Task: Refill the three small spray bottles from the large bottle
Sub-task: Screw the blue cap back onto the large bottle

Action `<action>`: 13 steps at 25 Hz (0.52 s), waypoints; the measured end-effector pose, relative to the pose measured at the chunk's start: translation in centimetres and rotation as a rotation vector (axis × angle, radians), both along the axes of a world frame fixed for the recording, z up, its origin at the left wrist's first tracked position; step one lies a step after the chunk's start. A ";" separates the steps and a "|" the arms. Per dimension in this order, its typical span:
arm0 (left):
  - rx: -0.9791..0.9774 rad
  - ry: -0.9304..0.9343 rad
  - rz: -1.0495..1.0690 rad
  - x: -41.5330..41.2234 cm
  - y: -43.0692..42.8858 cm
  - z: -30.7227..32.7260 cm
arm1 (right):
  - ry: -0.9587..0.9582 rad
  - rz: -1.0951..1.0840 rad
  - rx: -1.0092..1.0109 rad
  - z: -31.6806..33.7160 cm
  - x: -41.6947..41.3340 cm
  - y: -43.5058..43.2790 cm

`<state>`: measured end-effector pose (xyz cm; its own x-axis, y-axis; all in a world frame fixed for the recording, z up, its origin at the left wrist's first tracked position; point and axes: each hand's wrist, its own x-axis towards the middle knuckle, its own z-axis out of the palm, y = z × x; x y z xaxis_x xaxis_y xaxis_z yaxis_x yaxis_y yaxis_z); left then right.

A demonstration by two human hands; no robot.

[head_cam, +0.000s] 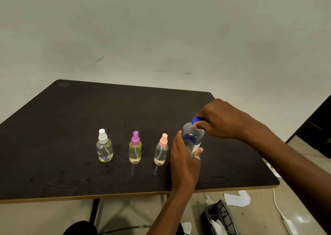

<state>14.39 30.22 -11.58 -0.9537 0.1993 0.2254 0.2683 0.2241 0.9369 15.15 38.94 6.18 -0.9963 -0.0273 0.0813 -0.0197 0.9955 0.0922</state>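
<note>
**Q:** So, still stuck on step one? Trying to work out which part of the refill is going on.

**A:** Yep, looking like the uncapping stage. Holding the large bottle (pixel 192 138) upright on the dark table (pixel 71 127), right of centre in the frame, just beside the pink-capped spray bottle (pixel 161 149). Wrapping the left hand (pixel 184 161) around the body, fingers curled and pressed against the clear plastic, ring showing on one finger. Coming in from the right edge with the right hand (pixel 220 120), fingertips pinching the blue cap (pixel 195 119) at the top. Probably twisting it, but guessing there.

**Q:** And the little ones?

**A:** Standing in a row, left of centre: white-capped spray bottle (pixel 104 146), then purple-capped spray bottle (pixel 135 148), then the pink one. All three still wearing their spray tops, so not ready for pouring yet. Showing some liquid already, hard to judge how much.

**Q:** Next move calling for what?

**A:** Getting that blue cap fully off and parking it somewhere on the table, then unscrewing a spray top. Needing a steady, slow tilt after that, since those necks are looking narrow and the big bottle's mouth is looking wider. Risking a spill otherwise.
</note>
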 end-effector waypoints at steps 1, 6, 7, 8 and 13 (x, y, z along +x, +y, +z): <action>0.004 0.006 0.003 0.0 0.0 -0.1 | 0.011 -0.016 -0.001 -0.1 0.0 -0.1; 0.024 -0.003 -0.005 -0.1 0.1 -0.4 | 0.067 -0.062 -0.006 -0.8 0.0 -0.1; 0.024 -0.005 -0.008 -0.1 0.1 -0.5 | 0.076 -0.065 0.002 -0.9 0.0 -0.1; 0.023 -0.009 -0.011 -0.1 0.1 -0.5 | 0.086 -0.068 0.010 -1.0 -0.1 0.0; 0.022 0.003 -0.008 0.1 0.0 -0.5 | 0.103 -0.080 0.006 -1.4 -0.3 0.2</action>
